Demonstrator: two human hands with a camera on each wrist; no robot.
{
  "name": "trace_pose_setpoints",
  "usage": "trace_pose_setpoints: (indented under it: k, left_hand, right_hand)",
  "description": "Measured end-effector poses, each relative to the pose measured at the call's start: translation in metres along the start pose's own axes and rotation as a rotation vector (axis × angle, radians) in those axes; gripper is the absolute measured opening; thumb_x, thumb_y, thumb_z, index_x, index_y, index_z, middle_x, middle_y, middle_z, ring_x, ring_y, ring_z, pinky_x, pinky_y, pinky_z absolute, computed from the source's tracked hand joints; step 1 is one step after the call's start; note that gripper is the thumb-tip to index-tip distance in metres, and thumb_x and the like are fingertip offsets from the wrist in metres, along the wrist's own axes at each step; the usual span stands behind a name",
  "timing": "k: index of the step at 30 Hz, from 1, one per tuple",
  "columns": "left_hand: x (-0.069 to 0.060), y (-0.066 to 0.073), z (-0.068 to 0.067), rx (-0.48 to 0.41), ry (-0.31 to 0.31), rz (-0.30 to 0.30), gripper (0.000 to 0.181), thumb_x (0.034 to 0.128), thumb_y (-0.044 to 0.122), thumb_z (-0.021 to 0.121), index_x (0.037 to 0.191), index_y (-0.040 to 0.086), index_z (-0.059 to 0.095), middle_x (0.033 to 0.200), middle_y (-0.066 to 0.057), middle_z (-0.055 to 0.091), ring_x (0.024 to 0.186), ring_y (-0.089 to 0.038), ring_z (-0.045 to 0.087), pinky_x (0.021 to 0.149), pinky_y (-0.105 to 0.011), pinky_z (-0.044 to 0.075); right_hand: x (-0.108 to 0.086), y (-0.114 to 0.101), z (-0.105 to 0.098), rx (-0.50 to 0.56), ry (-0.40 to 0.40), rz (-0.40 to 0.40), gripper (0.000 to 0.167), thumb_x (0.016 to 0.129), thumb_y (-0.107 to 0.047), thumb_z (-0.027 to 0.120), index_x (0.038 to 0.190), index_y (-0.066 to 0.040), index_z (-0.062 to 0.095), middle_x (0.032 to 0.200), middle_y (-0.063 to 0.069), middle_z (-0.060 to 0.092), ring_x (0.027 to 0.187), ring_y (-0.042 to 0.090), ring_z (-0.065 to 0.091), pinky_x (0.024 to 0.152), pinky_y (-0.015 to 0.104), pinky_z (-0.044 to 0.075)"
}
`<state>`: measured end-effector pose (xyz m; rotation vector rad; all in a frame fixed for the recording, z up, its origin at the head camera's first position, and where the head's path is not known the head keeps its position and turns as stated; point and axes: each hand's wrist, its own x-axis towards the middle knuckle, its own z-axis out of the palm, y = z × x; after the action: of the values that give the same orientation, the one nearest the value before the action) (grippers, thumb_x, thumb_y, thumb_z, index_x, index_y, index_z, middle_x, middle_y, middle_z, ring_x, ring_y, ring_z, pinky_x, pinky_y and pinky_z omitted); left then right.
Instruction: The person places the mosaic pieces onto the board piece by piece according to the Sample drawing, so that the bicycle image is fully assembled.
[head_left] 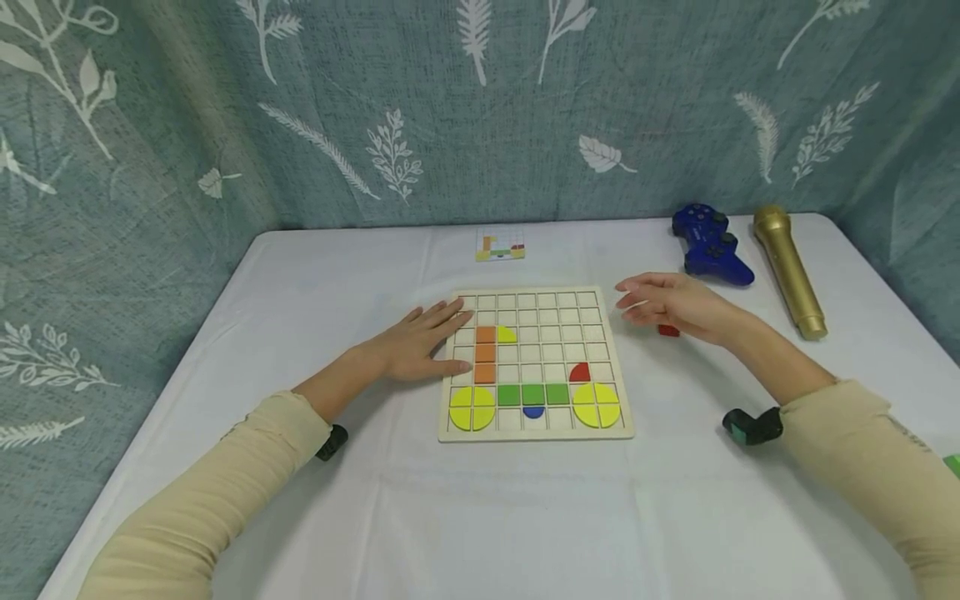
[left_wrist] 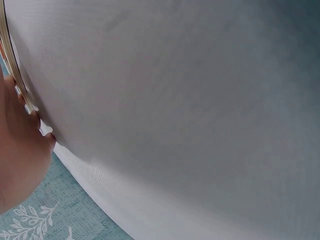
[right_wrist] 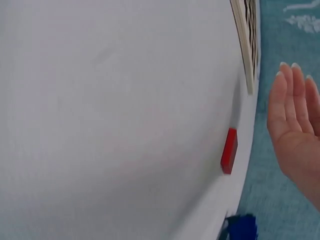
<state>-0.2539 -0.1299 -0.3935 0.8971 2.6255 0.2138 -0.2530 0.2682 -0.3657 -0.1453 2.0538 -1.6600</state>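
A wooden grid board (head_left: 536, 436) lies on the white table. My left hand (head_left: 420, 343) rests on its left edge, fingers spread. Three orange squares (head_left: 485, 353) stand in a column, with a yellow quarter piece (head_left: 506, 335) beside the top one. Lower down are three green squares (head_left: 532, 395), a blue half-round piece (head_left: 533, 412), two yellow circles (head_left: 462, 398) of quarter pieces and a red quarter piece (head_left: 581, 373). Right of the board, my right hand (head_left: 682, 307) is raised with loosely straight fingers, holding nothing visible. A loose red piece (right_wrist: 229, 151) lies on the table below it.
Behind the board lies a small printed card (head_left: 500, 245) showing a coloured grid pattern. A blue game controller (head_left: 712, 244) and a gold microphone (head_left: 791, 273) lie at the back right. Part of a green object (head_left: 953, 463) shows at the right edge.
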Motion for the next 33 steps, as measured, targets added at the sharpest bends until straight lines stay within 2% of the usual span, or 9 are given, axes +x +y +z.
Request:
trace_pose_setpoints:
  k: [6,9,13,16,19,25,30,33]
  left_hand:
    - [0.001,-0.001,0.002,0.005,0.0,-0.001,0.088,0.0889,0.071,0.039,0.155,0.023,0.006,0.159,0.001,-0.004,0.144,-0.023,-0.004,0.114,-0.045,-0.001]
    - [0.002,0.0,0.002,0.006,0.0,-0.002,0.089,0.0881,0.072,0.039,0.155,0.024,0.006,0.159,0.002,-0.004,0.144,-0.022,-0.004,0.115,-0.045,-0.001]
    - [0.002,0.001,0.002,0.003,-0.001,-0.003,0.089,0.0883,0.072,0.04,0.155,0.024,0.006,0.159,0.002,-0.004,0.144,-0.022,-0.004,0.115,-0.045,-0.001]
    - [0.003,0.0,0.001,0.008,-0.002,-0.001,0.089,0.0888,0.071,0.04,0.155,0.023,0.006,0.159,0.001,-0.004,0.144,-0.022,-0.004,0.114,-0.045,-0.001]
    - [0.003,0.0,0.0,0.012,-0.002,0.001,0.088,0.0894,0.07,0.039,0.155,0.023,0.006,0.159,0.0,-0.004,0.144,-0.023,-0.004,0.114,-0.045,-0.001]
    - [0.0,0.0,0.0,0.004,0.0,0.0,0.089,0.0891,0.07,0.04,0.155,0.022,0.006,0.159,0.0,-0.004,0.144,-0.023,-0.005,0.114,-0.046,-0.001]
    - [0.001,-0.002,0.003,0.007,0.004,0.002,0.089,0.089,0.071,0.04,0.155,0.022,0.006,0.159,0.0,-0.003,0.144,-0.023,-0.005,0.114,-0.045,-0.002]
    - [0.001,-0.003,0.003,0.009,0.005,0.001,0.088,0.0895,0.07,0.04,0.155,0.022,0.006,0.159,0.0,-0.003,0.144,-0.022,-0.004,0.114,-0.045,-0.002]
  right_hand:
    - [0.001,0.007,-0.021,-0.013,0.064,-0.022,0.057,0.101,-0.026,0.051,0.142,0.009,0.034,0.116,0.007,0.06,0.102,0.011,0.06,0.09,0.026,0.049]
    - [0.0,0.012,-0.028,-0.061,0.083,-0.024,0.058,0.101,-0.028,0.051,0.142,0.009,0.033,0.12,0.011,0.058,0.102,0.011,0.06,0.089,0.025,0.049]
    - [-0.005,0.019,-0.034,-0.23,0.109,-0.023,0.053,0.1,-0.026,0.054,0.14,0.007,0.039,0.128,0.021,0.054,0.101,0.011,0.06,0.086,0.025,0.05]
    - [-0.009,0.023,-0.036,-0.383,0.121,-0.039,0.049,0.097,-0.025,0.058,0.136,0.004,0.047,0.126,0.022,0.055,0.099,0.013,0.06,0.082,0.024,0.05]
    - [-0.013,0.026,-0.039,-0.466,0.108,-0.086,0.043,0.096,-0.019,0.06,0.132,0.003,0.052,0.12,0.02,0.058,0.097,0.013,0.059,0.079,0.023,0.05]
    - [-0.016,0.029,-0.041,-0.504,0.04,-0.167,0.038,0.09,0.005,0.061,0.127,0.009,0.054,0.116,0.024,0.06,0.098,0.013,0.06,0.08,0.02,0.05]
    - [-0.017,0.03,-0.04,-0.593,0.049,-0.176,0.039,0.085,0.005,0.067,0.122,0.008,0.058,0.112,0.021,0.062,0.099,0.024,0.06,0.077,0.021,0.05]
    - [-0.016,0.031,-0.039,-0.618,0.056,-0.182,0.038,0.084,0.005,0.069,0.121,0.008,0.059,0.107,0.018,0.064,0.094,0.023,0.06,0.074,0.021,0.05]
